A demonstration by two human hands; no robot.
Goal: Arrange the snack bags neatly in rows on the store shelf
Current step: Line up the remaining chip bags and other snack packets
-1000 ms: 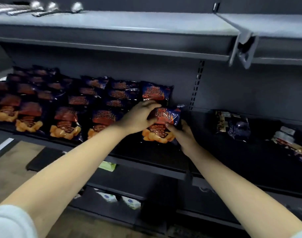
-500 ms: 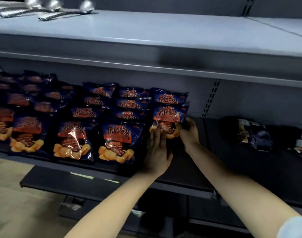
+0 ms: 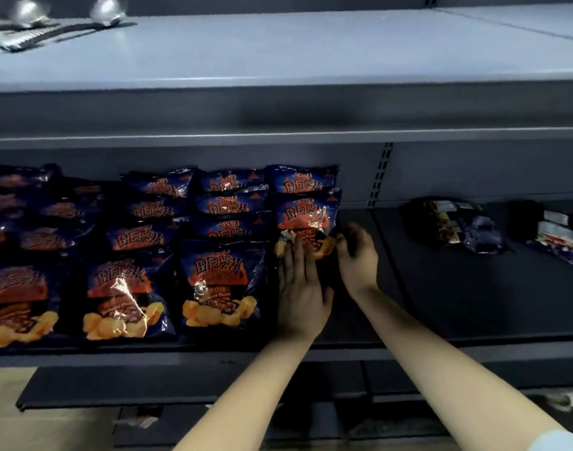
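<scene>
Several dark blue snack bags with orange chips printed on them lie in overlapping rows on the dark shelf (image 3: 441, 304). The rightmost row holds two bags; its front bag (image 3: 306, 219) leans on the bag (image 3: 301, 180) behind it. My left hand (image 3: 300, 288) lies flat with straight fingers against that front bag's lower edge. My right hand (image 3: 357, 255) has its fingers curled round the bag's lower right corner. Left of it the front bag (image 3: 221, 284) of the neighbouring row lies flat.
A dark snack packet (image 3: 454, 222) and another packet (image 3: 555, 232) lie at the right of the same shelf. A grey upper shelf (image 3: 278, 53) overhangs, with metal ladles (image 3: 106, 11) at its far left. Lower shelves (image 3: 148, 385) jut out below.
The front bag of the rightmost row has gone back to lean on the bag behind. My left hand came off its top and now lies flat at its lower edge. The view has closed in.
</scene>
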